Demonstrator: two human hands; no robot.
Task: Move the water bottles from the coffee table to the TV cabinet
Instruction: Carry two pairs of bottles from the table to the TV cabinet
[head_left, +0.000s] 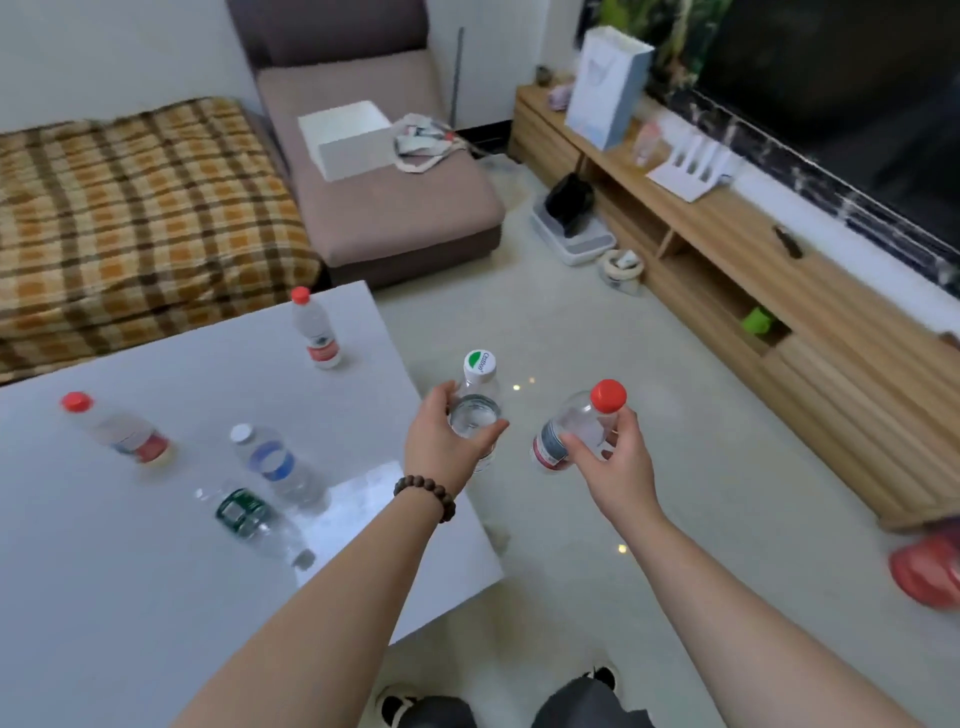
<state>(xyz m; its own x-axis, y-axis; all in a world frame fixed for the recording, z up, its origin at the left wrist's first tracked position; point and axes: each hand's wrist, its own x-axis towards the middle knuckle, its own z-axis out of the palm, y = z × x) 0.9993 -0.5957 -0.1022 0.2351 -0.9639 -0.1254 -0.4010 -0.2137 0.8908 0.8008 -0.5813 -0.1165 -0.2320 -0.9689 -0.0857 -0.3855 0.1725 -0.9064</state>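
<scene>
My left hand (447, 441) grips a clear bottle with a white and green cap (479, 387), held past the right edge of the white coffee table (104, 571). My right hand (613, 462) holds a red-capped bottle (584, 421) over the floor. Several bottles stay on the table: a red-capped one upright at the far edge (316, 330), a red-capped one at the left (117, 428), a blue-labelled one (278, 467) and a green-labelled one (254, 519). The wooden TV cabinet (753, 244) runs along the right wall.
A white paper bag (605, 85), a small cup and a white router stand on the cabinet top under the TV (841, 88). A scale with a black item and a small bag lie on the floor by the cabinet. Sofa with plaid blanket behind the table. Red object at right edge.
</scene>
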